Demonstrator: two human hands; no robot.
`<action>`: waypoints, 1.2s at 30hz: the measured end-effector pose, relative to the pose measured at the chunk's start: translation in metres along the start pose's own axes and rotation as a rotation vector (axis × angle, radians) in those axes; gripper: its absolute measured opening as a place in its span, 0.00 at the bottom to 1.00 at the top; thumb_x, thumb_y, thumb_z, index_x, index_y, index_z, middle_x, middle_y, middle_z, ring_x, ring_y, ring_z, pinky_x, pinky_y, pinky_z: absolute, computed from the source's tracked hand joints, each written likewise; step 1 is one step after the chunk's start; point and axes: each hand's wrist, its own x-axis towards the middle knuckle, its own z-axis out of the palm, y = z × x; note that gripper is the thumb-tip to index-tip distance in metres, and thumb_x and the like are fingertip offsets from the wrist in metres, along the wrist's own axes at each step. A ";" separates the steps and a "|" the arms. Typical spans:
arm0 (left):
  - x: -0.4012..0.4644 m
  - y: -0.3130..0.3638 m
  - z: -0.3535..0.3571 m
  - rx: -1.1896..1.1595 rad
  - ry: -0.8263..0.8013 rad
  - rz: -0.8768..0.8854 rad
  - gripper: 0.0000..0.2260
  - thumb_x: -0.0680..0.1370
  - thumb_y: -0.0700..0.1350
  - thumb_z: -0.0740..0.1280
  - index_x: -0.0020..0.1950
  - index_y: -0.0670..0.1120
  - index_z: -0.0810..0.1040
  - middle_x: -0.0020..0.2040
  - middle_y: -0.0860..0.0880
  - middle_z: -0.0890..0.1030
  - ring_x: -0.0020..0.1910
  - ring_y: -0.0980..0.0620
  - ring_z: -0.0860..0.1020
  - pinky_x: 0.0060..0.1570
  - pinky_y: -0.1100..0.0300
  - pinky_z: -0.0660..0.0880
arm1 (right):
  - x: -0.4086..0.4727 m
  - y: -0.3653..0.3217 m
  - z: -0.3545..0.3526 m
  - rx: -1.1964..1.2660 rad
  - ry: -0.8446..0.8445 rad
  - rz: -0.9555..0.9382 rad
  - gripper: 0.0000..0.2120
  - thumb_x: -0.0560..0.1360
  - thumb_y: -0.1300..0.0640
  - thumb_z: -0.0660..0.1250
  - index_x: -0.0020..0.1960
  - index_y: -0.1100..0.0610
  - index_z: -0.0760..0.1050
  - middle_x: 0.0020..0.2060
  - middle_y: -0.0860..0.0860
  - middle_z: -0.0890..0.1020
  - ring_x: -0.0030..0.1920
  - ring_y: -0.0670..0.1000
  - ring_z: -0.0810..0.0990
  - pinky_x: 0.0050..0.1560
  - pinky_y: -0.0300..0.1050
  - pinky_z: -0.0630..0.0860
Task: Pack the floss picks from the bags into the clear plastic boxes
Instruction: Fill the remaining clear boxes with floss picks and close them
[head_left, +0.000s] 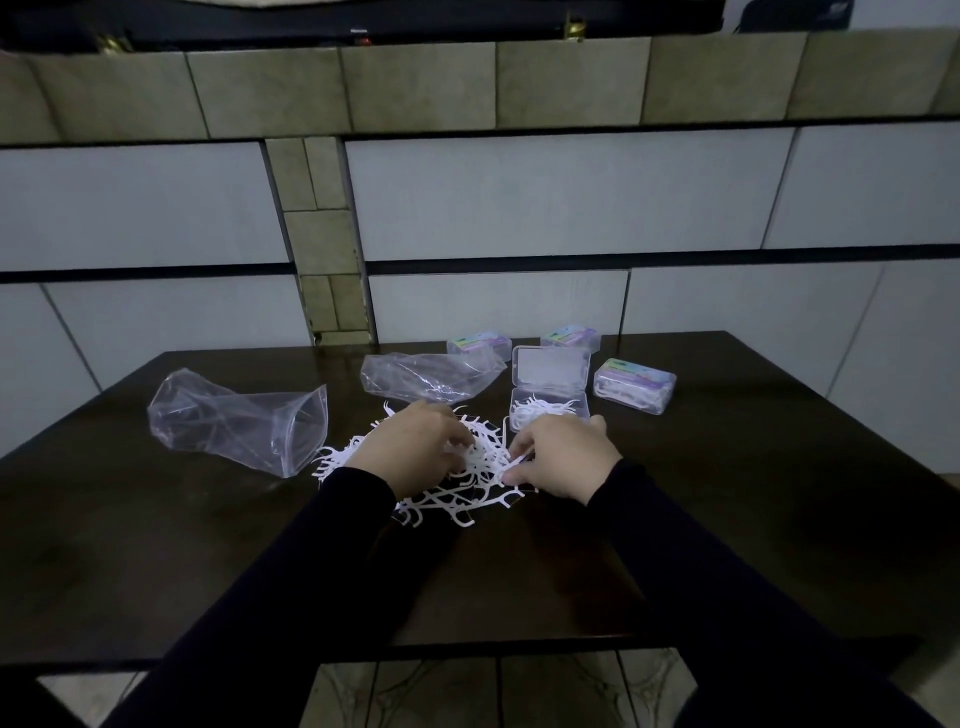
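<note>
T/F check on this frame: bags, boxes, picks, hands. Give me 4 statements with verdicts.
1. Both plastic bags lie on the table. True.
2. The open box holds no picks. False: some white picks lie in its tray.
3. Both hands, left hand and right hand, are at the loose pile of floss picks. True.
4. All boxes are open. False: three closed boxes sit around the open one.

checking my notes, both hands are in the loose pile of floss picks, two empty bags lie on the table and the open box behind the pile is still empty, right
Not quite. The head view shows the open box already holds some floss picks. The rest stands: left hand and right hand are in the loose pile, and two empty bags lie on the table.
</note>
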 end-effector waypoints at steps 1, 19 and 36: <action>0.000 -0.001 0.000 0.002 0.016 0.006 0.12 0.77 0.49 0.68 0.61 0.53 0.80 0.60 0.53 0.77 0.61 0.54 0.70 0.61 0.58 0.69 | 0.000 0.000 0.000 0.002 0.001 -0.001 0.17 0.73 0.39 0.67 0.58 0.46 0.78 0.56 0.46 0.80 0.61 0.50 0.74 0.66 0.55 0.60; 0.000 -0.005 0.004 0.073 0.541 0.060 0.02 0.74 0.44 0.72 0.44 0.46 0.84 0.40 0.49 0.81 0.39 0.47 0.78 0.32 0.57 0.72 | 0.001 0.000 -0.003 0.034 0.296 -0.012 0.09 0.78 0.46 0.64 0.54 0.44 0.81 0.53 0.43 0.82 0.59 0.49 0.74 0.66 0.55 0.57; 0.005 0.004 -0.004 -0.210 0.691 -0.174 0.08 0.79 0.49 0.65 0.49 0.47 0.82 0.46 0.52 0.81 0.43 0.53 0.75 0.37 0.60 0.67 | 0.005 0.023 -0.012 0.187 0.455 -0.058 0.10 0.77 0.44 0.64 0.53 0.44 0.82 0.50 0.43 0.83 0.58 0.49 0.72 0.62 0.50 0.55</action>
